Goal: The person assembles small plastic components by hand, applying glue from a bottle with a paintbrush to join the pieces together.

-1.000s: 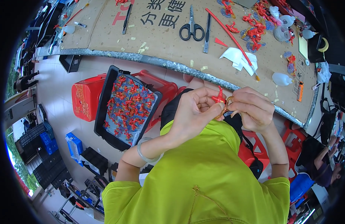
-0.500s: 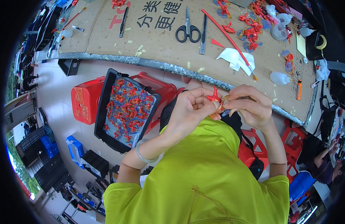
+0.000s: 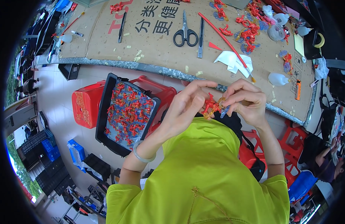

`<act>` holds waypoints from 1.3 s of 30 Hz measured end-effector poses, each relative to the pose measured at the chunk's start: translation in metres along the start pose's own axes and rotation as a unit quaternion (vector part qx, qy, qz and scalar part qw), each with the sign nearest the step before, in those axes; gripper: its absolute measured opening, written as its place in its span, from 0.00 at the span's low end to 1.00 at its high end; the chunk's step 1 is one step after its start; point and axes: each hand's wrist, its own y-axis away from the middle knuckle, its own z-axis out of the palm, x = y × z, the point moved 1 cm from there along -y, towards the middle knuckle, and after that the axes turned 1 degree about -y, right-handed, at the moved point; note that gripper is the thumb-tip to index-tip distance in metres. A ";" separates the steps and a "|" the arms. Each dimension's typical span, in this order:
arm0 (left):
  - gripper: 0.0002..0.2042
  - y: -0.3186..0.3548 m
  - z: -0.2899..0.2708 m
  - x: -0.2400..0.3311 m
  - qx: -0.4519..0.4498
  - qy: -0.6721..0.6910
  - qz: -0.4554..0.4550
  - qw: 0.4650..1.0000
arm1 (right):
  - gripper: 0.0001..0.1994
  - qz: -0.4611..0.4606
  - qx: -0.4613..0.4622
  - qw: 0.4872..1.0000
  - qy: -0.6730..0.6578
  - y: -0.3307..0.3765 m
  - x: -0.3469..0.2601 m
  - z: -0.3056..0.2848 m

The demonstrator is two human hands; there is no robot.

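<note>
Close to my body, just off the table's near edge, my two hands meet around a small red figurine (image 3: pixel 210 106) with translucent yellow and blue parts. My left hand (image 3: pixel 185 108) curls its fingers round the red body from the left, and its thumb lies beside it. With thumb and fingertips, my right hand (image 3: pixel 248 102) pinches the figurine's yellow translucent part (image 3: pixel 220 101) on the right side. A blue translucent piece (image 3: pixel 224 111) shows below the right fingertips. Fingers partly hide where the parts join.
On the cardboard-covered table (image 3: pixel 157 48) lie scissors (image 3: pixel 185 37), a cutter knife (image 3: pixel 200 39), a red-handled brush (image 3: pixel 230 46), a white tissue (image 3: pixel 232 61), a squeeze bottle (image 3: pixel 278 79) and more figurines (image 3: pixel 249 35). A black tray (image 3: pixel 101 121) of figurines stands on red stools at left.
The figurine has been turned, so more of its red body and the blue piece now show. My left thumb has drawn back from it; the view has shifted slightly.
</note>
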 end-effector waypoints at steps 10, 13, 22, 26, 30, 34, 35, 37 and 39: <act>0.15 0.002 -0.010 0.006 -0.026 -0.261 0.259 0.930 | 0.10 0.057 0.030 0.993 -0.098 0.007 0.008 0.009; 0.16 0.005 -0.008 0.003 0.005 -0.365 0.297 0.882 | 0.11 0.061 0.028 0.992 -0.104 0.007 0.005 0.011; 0.11 0.010 -0.006 -0.010 0.054 -0.353 0.437 0.825 | 0.04 0.166 0.004 0.967 -0.192 0.000 -0.019 0.017; 0.10 0.012 -0.002 -0.014 0.014 -0.339 0.456 0.823 | 0.05 0.204 -0.089 0.957 -0.185 -0.010 -0.019 0.002; 0.08 0.012 0.006 -0.017 0.019 -0.334 0.451 0.827 | 0.06 0.298 -0.179 0.921 -0.174 -0.022 -0.023 -0.005; 0.08 0.011 0.011 -0.020 0.026 -0.327 0.445 0.833 | 0.06 0.276 -0.226 0.928 -0.105 -0.028 -0.023 -0.008; 0.08 0.011 0.011 -0.019 0.017 -0.328 0.444 0.834 | 0.06 0.259 -0.242 0.933 -0.059 -0.028 -0.024 -0.007; 0.09 0.012 0.012 -0.018 0.024 -0.361 0.434 0.825 | 0.06 0.269 -0.243 0.930 -0.058 -0.028 -0.024 -0.008; 0.09 0.013 0.013 -0.020 0.022 -0.367 0.434 0.822 | 0.06 0.280 -0.249 0.925 -0.056 -0.027 -0.025 -0.007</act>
